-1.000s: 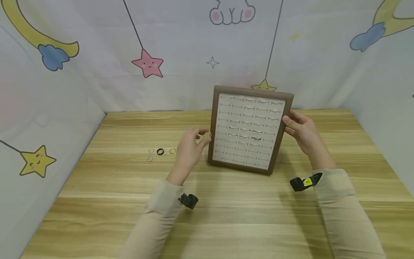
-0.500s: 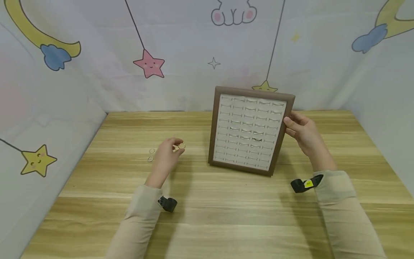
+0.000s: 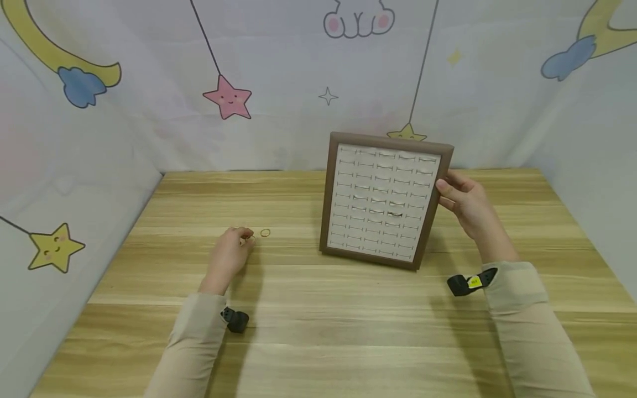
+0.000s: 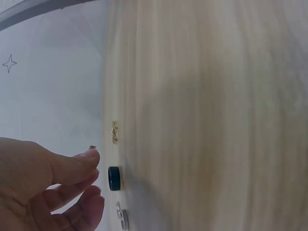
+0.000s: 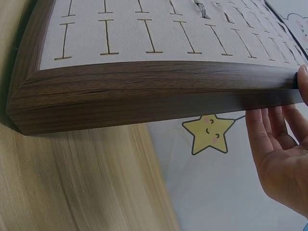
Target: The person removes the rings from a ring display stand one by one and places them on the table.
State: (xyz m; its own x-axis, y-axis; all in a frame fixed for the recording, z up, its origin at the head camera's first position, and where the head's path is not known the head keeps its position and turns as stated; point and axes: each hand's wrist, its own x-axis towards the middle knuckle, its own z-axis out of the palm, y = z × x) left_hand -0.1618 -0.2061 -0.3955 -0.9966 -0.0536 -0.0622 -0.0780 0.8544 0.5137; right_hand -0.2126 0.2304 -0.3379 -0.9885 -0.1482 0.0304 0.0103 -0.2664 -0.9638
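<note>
My left hand (image 3: 230, 251) hovers low over the table, pinching a gold ring (image 3: 251, 237) between thumb and fingertips. In the left wrist view, only a speck of that ring shows above the thumb. Just right of the hand lies another gold ring (image 3: 265, 232). A black ring (image 4: 114, 178) and silver rings (image 4: 123, 219) lie close to the fingers; in the head view the hand hides them. With thumb in front and fingers behind, my right hand (image 3: 466, 207) grips the right edge of a brown-framed ring display board (image 3: 325, 193), which stands tilted back, its slotted white face towards me.
A wood-grain table (image 3: 348, 331) bears everything. Behind it hangs a white cloth backdrop (image 3: 283, 66) printed with stars and moons. One dark ring (image 3: 395, 214) sits in a slot of the board.
My left hand has moved from the board's left edge leftwards and down to the loose rings, carrying the gold ring. The right hand and the board have stayed in place.
</note>
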